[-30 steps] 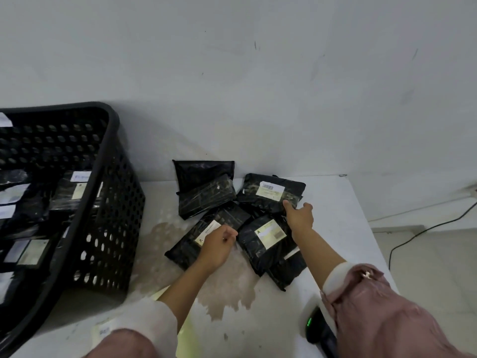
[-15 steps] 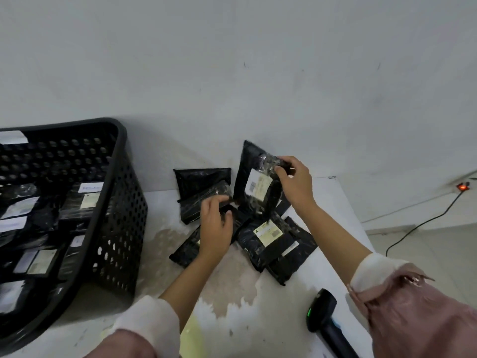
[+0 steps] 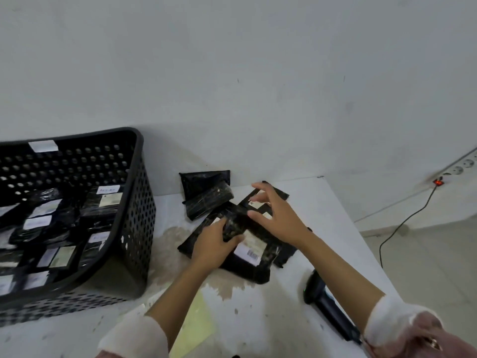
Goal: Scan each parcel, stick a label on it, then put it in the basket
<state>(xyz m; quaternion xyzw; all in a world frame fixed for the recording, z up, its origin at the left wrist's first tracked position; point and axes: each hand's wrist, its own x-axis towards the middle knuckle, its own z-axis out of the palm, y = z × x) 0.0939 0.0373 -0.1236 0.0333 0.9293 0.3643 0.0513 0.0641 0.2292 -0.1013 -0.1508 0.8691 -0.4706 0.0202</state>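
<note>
A: Head view first: where do my hands sit?

B: Your left hand (image 3: 215, 245) lies on the heap of black parcels (image 3: 247, 244) in the middle of the white table (image 3: 335, 228), its fingers curled round the edge of the top parcel (image 3: 233, 226), a dark glossy packet. Your right hand (image 3: 277, 214) hangs just above the same heap with the fingers spread wide and nothing in them.

A: And the parcel with the label?

B: A larger one lies flat under your left hand, its white barcode label (image 3: 249, 251) facing up just beside your thumb. Two more packets (image 3: 206, 193) rest at the back against the wall (image 3: 232, 73), one leaning on the other.

A: Where's the basket?

B: The black perforated basket (image 3: 136, 202) stands on the table to your left, near the heap but not touching it. It holds many black parcels with pale labels showing.

A: Anything in the way?

B: The scanner (image 3: 327, 303) lies on the table under your right forearm, partly hidden by it, with a small green light at its near end. A yellowish sheet (image 3: 196, 324) lies between your arms at the near edge. A stained patch spreads across the tabletop under the heap. On the right a power strip (image 3: 454, 170) with a red switch runs along the wall, and its cable (image 3: 402, 223) drops to the floor, well apart from the table.
</note>
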